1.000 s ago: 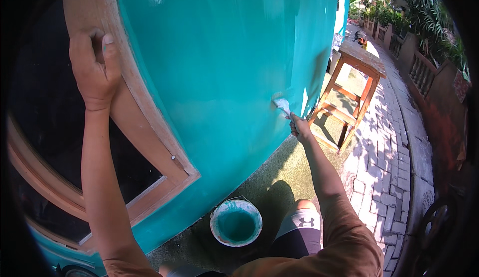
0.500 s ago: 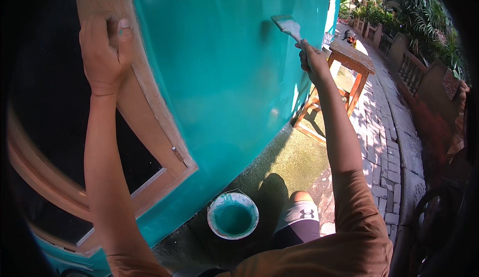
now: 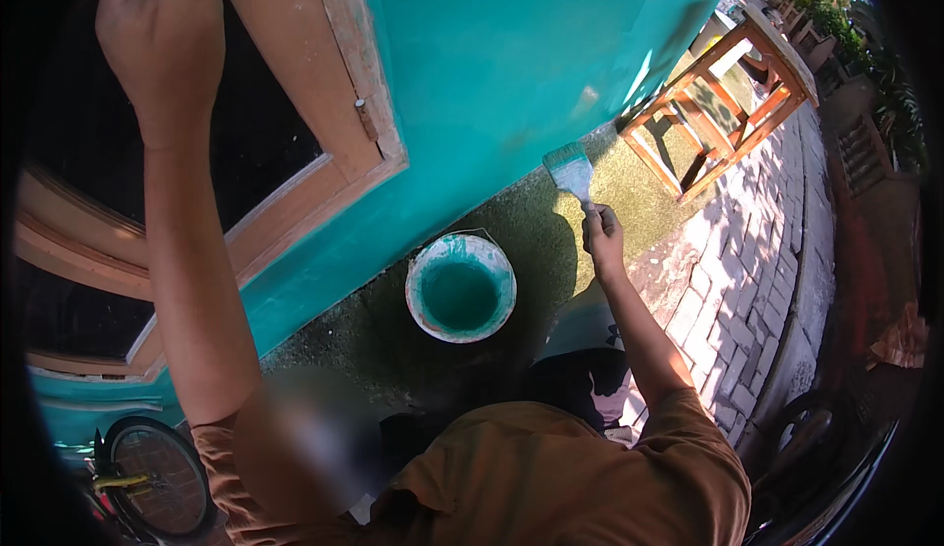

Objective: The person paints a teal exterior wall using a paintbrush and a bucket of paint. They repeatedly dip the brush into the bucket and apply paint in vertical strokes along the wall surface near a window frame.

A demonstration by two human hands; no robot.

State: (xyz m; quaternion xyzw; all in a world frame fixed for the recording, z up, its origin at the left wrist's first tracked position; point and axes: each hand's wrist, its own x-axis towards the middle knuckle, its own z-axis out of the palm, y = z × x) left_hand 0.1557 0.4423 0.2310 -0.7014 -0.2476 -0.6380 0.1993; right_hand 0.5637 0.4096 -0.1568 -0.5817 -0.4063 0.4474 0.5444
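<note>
Brush [image 3: 572, 174] gripped by R hand [image 3: 603, 229], long axis tipped fwd-L of fingers; bucket [image 3: 414, 292] set back-L, nearer R; L hand [image 3: 162, 44] grip can't be told.

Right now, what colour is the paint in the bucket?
The paint is teal, best seen in head view.

Left hand [image 3: 165, 39] high; right hand [image 3: 604, 234] lower

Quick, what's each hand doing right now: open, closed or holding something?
Left hand: curled, partly cut off by the picture's top edge; whether it grips anything cannot be told.
Right hand: closed, holding a paintbrush.
</note>
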